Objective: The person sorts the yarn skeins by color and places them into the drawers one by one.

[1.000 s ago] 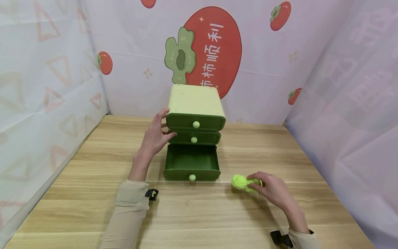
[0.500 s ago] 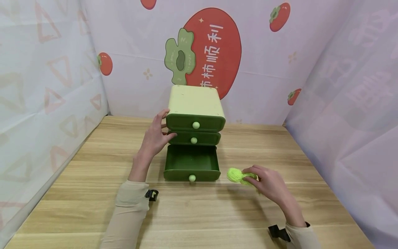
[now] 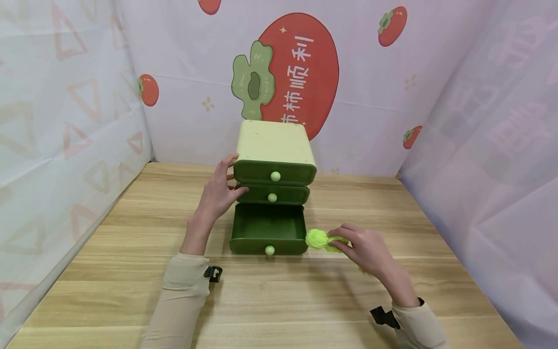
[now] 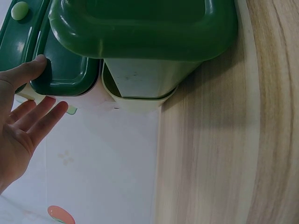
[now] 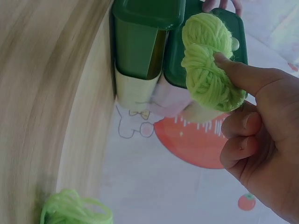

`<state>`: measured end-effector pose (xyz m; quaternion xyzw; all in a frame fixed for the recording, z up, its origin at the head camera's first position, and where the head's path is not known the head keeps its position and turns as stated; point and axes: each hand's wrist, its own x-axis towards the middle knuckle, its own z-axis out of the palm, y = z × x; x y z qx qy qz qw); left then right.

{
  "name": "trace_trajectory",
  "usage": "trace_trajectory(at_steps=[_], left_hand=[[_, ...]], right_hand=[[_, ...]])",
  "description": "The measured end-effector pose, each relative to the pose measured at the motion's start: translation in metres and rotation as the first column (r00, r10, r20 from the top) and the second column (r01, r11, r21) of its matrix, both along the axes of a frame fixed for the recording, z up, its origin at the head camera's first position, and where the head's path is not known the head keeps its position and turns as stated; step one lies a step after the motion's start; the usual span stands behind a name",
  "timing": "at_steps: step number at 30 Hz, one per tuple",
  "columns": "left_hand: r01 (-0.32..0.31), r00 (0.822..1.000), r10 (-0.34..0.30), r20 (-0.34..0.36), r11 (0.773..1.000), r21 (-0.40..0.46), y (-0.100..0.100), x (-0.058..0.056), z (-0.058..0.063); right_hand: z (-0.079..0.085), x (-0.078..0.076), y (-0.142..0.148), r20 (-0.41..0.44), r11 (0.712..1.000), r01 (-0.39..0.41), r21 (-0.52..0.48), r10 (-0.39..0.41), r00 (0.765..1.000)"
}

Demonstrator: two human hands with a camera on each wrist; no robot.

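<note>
A mini drawer cabinet [image 3: 275,140] with a cream top and dark green drawers stands on the table. Its bottom drawer [image 3: 269,224] is pulled out, and the visible inside is bare. At the cabinet's left edge, my left hand [image 3: 219,191] holds the corner, the thumb [image 4: 32,70] on the middle drawer's front and the fingers along the side. My right hand [image 3: 366,249] pinches a neon-green yarn skein [image 3: 317,239] between thumb and fingers. The skein is at the bottom drawer's right front corner, raised off the table; whether it touches the drawer cannot be told.
More green yarn [image 5: 77,210] shows low in the right wrist view; whether it joins the held skein is unclear. Behind the cabinet hangs a printed cloth [image 3: 183,97], with further cloth walls on both sides. The wooden table [image 3: 270,300] spreads in front.
My right hand has lifted the yarn skein and carried it left and forward, up to the bottom drawer's right side. My left hand and the cabinet stay where they were.
</note>
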<state>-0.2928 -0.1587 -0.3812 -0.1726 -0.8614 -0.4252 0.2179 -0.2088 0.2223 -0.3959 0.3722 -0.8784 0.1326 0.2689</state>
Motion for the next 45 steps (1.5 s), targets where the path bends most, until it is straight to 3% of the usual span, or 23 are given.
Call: trace_trajectory(at_steps=[14,25,45], left_hand=[[0.003,1.000,-0.003,0.019,1.000,-0.001,0.001,-0.001,-0.001],[-0.006,1.000,0.006,0.016,1.000,-0.011,-0.001,0.000,-0.002],[-0.016,1.000,0.016,0.002,1.000,-0.021,0.000,-0.002,-0.001]], right_hand=[[0.007,-0.006,-0.016,0.050,1.000,-0.026,0.003,0.025,0.998],[0.014,-0.013,-0.031,0.030,0.999,-0.040,0.023,0.039,0.999],[0.020,-0.031,-0.080,0.079,0.994,-0.062,0.086,0.055,0.995]])
